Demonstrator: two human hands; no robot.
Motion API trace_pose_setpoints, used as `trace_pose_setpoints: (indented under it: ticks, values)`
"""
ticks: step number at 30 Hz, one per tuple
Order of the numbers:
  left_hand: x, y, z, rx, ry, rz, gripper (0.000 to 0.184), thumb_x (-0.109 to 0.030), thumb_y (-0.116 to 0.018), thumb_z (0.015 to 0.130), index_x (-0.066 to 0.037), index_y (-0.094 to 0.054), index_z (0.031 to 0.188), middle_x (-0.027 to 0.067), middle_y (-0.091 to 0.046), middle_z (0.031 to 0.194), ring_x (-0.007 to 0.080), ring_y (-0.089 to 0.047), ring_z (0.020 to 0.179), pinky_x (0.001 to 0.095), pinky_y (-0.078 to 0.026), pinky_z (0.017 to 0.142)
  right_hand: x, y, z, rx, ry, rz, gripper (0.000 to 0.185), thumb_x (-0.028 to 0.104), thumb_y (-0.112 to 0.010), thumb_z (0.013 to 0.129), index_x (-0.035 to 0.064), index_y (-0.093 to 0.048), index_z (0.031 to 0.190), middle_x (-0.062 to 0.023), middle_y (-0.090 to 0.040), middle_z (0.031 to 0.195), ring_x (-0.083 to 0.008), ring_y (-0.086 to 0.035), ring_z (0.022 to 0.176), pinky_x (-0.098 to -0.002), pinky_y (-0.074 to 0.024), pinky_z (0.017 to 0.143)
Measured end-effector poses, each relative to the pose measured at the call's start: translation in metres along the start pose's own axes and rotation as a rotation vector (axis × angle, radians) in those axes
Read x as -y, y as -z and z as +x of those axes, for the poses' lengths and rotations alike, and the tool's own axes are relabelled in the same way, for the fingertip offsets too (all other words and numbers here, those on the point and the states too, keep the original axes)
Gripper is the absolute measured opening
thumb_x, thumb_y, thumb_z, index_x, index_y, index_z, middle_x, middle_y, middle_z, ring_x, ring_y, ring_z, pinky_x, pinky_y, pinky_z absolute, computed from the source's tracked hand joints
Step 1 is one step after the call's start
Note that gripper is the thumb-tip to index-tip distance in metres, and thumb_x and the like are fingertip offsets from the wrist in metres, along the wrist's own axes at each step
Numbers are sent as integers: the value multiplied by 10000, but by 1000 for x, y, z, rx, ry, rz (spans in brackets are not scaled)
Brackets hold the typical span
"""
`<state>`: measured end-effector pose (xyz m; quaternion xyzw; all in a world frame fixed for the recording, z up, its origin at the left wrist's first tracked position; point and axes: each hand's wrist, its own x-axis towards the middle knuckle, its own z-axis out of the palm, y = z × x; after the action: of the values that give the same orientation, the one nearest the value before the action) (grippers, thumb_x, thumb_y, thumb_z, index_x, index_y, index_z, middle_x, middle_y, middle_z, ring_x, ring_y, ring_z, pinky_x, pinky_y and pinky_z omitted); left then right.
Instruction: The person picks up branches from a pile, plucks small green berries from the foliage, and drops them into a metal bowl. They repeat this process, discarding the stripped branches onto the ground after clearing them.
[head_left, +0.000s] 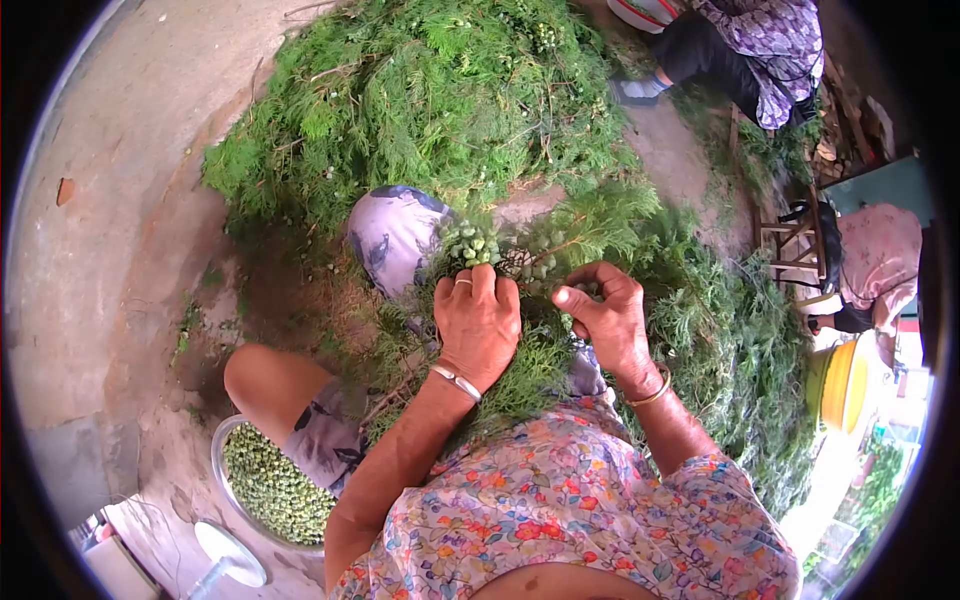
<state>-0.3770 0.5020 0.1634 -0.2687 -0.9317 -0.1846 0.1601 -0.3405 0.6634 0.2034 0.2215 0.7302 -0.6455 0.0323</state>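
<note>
My left hand (478, 318) is closed on an evergreen branch (600, 225) with flat, feathery leaves, held above my lap. Just past its fingertips sits a cluster of pale green cones (472, 243). My right hand (610, 315) is to the right of the cluster, its fingers curled and its thumb pointing left. A few small green cones (590, 290) show between thumb and fingers, partly hidden. More cut sprigs (520, 375) lie across my lap under both wrists.
A large heap of evergreen branches (430, 100) lies ahead, and more greenery (730, 350) lies at the right. By my left leg stands a round basin (218, 455) full of green cones. Two other people sit at the right, near a yellow tub (845, 385) and a wooden chair (795, 245).
</note>
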Motion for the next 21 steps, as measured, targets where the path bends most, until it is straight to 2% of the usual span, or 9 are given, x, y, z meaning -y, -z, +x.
trace_pose_setpoints:
  ticks: [1,3,4,8,10,14,16,21]
  values:
    - [0,0,0,3,10,7,82,-108,-580,674,-82,-507,646,70,-454,763,233,-523,712,395,-388,647,-3,-2,2,0,-1,-1,271,156,-785,716,-18,-598,808,-10,-562,621,-44,-486,501,-203,-395,439]
    - [-1,-1,0,6,20,12,82,-110,-578,677,-82,-507,647,70,-455,763,233,-523,713,397,-389,648,-15,-6,9,-56,133,-167,304,166,-795,695,-30,-594,812,-23,-578,643,-67,-505,551,-230,-433,500]
    - [0,-1,0,5,18,11,83,-112,-578,677,-81,-507,647,70,-454,761,233,-523,713,397,-389,648,-18,-6,11,-62,123,-217,318,169,-790,691,-44,-592,818,-34,-594,671,-83,-514,587,-248,-453,545]
    - [1,1,0,6,22,-5,83,-108,-577,677,-77,-505,652,70,-452,759,232,-523,711,396,-388,647,-12,-10,10,-21,71,-152,288,168,-768,720,-40,-598,825,-30,-583,671,-74,-500,575,-240,-434,518]
    - [2,0,0,-4,21,-11,103,-103,-593,676,-80,-493,665,74,-443,749,239,-518,694,399,-390,639,3,-10,7,20,-119,141,253,154,-745,747,-34,-599,831,-18,-556,657,-60,-481,560,-224,-402,479]
    - [3,0,0,-15,18,-32,130,-100,-607,678,-84,-478,675,78,-428,736,245,-510,675,403,-392,630,-13,-11,15,11,-103,324,233,148,-728,766,-26,-592,840,-15,-533,655,-53,-452,516,-214,-354,434]
    - [2,2,0,0,20,-27,109,-100,-596,673,-79,-488,666,75,-440,750,237,-516,695,399,-389,641,-21,-12,16,46,-43,86,189,115,-687,787,-4,-543,814,2,-511,627,-58,-408,484,-221,-302,434]
    - [2,1,-1,16,20,-35,87,-98,-584,665,-75,-501,655,71,-450,764,230,-522,712,393,-387,651,-8,-7,9,106,-5,-38,227,126,-693,767,20,-523,660,22,-485,567,-62,-404,454,-233,-284,413]
